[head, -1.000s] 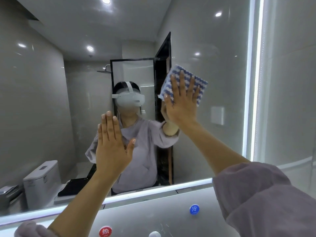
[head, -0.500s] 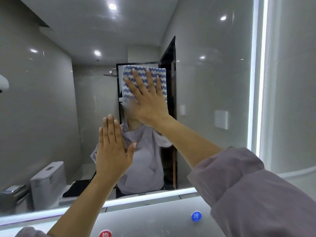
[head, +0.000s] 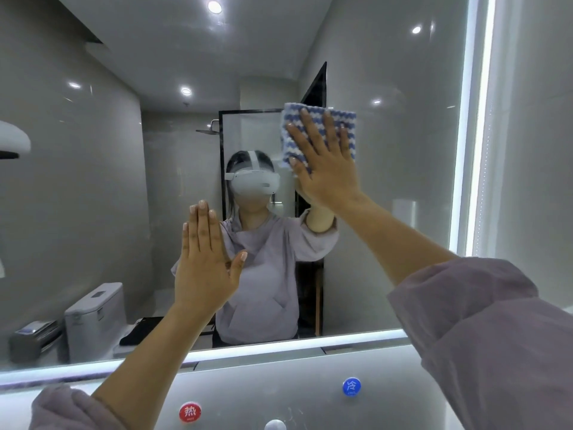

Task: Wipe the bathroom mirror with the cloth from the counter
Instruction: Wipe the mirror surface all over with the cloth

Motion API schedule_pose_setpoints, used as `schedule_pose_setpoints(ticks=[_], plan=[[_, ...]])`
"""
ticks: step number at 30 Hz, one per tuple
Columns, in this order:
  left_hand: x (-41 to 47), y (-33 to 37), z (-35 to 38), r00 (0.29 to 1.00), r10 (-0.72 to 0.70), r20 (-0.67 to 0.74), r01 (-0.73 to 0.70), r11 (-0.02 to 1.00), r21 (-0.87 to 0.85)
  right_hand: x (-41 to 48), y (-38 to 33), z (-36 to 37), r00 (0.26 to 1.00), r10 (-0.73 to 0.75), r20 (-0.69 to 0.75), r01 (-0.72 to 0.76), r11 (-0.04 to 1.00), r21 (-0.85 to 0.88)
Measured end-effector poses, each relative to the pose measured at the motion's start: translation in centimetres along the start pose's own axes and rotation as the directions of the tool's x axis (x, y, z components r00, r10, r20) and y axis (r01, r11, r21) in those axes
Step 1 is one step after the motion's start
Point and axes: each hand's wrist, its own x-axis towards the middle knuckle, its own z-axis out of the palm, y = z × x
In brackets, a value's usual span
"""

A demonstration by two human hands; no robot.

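Cloth (head: 319,131) lies long-side level on the mirror (head: 403,156), pressed under my right hand (head: 328,175), fingers straight. Below-left of the cloth, my left hand (head: 204,265) is flat, empty.

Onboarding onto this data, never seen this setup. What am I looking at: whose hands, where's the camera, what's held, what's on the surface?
There is no robot here: a person works with bare hands. The single view comes from a camera worn on their head, looking forward and down. The headset shows in the reflection. The right hand presses a blue-and-white cloth flat against the mirror, fingers straight. The left hand is open and holds nothing. It is raised lower and to the left, and whether it touches the glass cannot be told. Below the mirror's lit lower edge, a grey surface carries a red round sticker and a blue round sticker.
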Motion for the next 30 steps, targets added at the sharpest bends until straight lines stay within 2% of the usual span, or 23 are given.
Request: schedule_pose_setpoints(ticks=[8, 15, 24, 30], plan=[[0.1, 0.2, -0.8, 0.999, -0.010, 0.038, 0.010, 1.000, 0.002, -2.1, 5.7, 0.0, 0.980, 0.199, 0.007, -0.199, 0.980, 0.014], [1.6, 1.4, -2.6, 0.998, -0.032, -0.046, 0.030, 0.998, -0.052, -2.1, 5.6, -0.3, 0.979, 0.201, 0.025, -0.202, 0.979, 0.016], [7.1, 2.6, -3.3, 0.995, 0.082, -0.051, -0.083, 0.996, -0.017, -2.1, 5.9, -0.2, 0.984, 0.179, 0.027, -0.179, 0.984, 0.017], [8.1, 3.5, -2.3, 0.995, 0.074, -0.059, -0.076, 0.997, -0.033, -2.3, 6.7, -0.2, 0.992, 0.120, 0.027, -0.120, 0.993, 0.004]])
